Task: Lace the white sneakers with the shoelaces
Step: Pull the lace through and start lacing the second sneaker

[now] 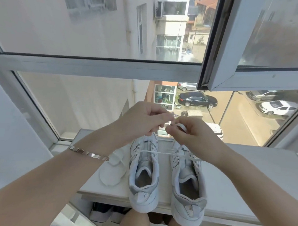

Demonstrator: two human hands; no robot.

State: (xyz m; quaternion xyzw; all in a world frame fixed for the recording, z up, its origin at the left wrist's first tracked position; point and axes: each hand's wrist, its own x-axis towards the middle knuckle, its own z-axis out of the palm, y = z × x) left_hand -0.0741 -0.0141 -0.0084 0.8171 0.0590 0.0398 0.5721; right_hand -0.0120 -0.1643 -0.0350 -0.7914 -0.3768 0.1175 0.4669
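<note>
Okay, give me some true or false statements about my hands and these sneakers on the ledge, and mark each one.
1. Both the left hand and right hand pinch a white shoelace above the shoes. True.
2. The left sneaker and right sneaker point their toes at the person. False: the heels face the person and overhang the ledge.
3. A bracelet is on the right wrist. False: it is on the left wrist.
4. Flat white pads lie left of the left sneaker. True.
5. The sneakers are black. False: white and grey.
</note>
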